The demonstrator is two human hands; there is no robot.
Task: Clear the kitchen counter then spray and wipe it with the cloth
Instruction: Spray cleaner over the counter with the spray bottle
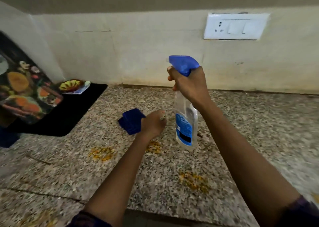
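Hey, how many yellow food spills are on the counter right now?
3 clear ones: one front left, one beneath the left wrist, one between the forearms. Blurry yellowish traces at the bottom-left and right edges may be more.

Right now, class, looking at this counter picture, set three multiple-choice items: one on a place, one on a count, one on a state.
1. Where does the blue cloth lie?
A. on the counter at the left hand
B. on the black mat
C. on the switch plate

2. How many yellow spill patches show between the forearms and left of them?
A. one
B. two
C. five

3. The spray bottle is:
A. lying flat
B. held upright in the right hand
C. capless

Answers:
1 A, the left hand rests against it.
2 B, patches and.
3 B, the right hand grips its neck.
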